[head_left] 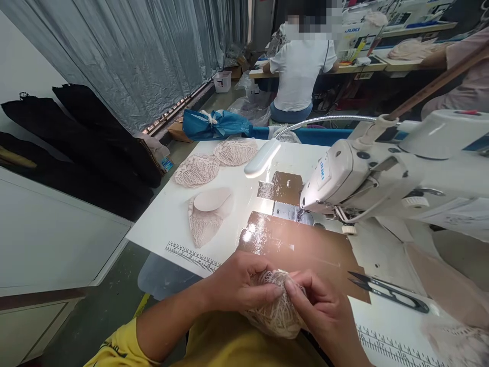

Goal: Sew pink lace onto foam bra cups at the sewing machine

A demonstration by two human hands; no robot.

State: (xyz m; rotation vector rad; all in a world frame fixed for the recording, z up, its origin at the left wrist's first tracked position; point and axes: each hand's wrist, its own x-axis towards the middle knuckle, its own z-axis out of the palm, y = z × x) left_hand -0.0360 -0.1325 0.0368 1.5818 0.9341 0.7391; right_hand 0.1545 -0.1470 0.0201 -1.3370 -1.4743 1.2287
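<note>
Both my hands hold one beige lace cup piece [275, 312] at the near edge of the white sewing table [168, 219]. My left hand [240, 285] curls over its left side with thumb and fingers pinched. My right hand [324, 311] grips its right side, fingers closed on the lace. Further up the table lie a lace piece with a smooth foam pad on it [208, 214] and two more lace cups [196, 171], [236, 152]. The white sewing machine [382, 178] stands to the right, its lamp [263, 158] lit.
Black thread snips [389, 293] lie right of my hands. Brown tape patches [298, 239] cover the table by the needle. Black garments [76, 137] hang at left, a blue bag [217, 125] lies beyond the table. A person in a white shirt [300, 76] sits with their back turned ahead.
</note>
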